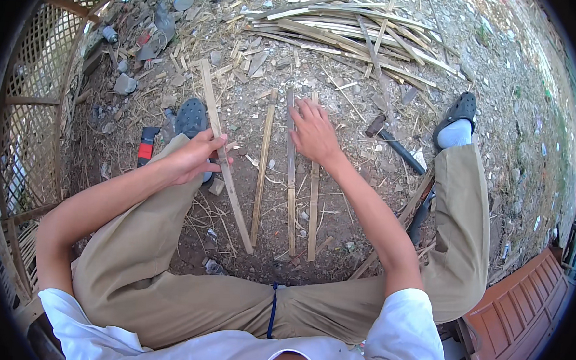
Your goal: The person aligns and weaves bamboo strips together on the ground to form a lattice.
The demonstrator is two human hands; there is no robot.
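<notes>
Over my feed I have three sticks (pixel 263 172) on the ground (pixel 364 213), a pile (pixel 347 38) far behind. A hammer (pixel 401 149) lies right of them.

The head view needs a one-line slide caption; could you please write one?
Left hand holding one slat, right hand at three slats lying side by side, a hammer to their right.

Room lies between the right grip (pixel 316 133) and hammer (pixel 401 149) — a stick pile (pixel 328 37) blocks ahead.

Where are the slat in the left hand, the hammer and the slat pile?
Held slat (pixel 231 189), head view: on its lower half.
Hammer (pixel 399 149), head view: on its black handle.
Slat pile (pixel 331 35), head view: near its middle.
</notes>
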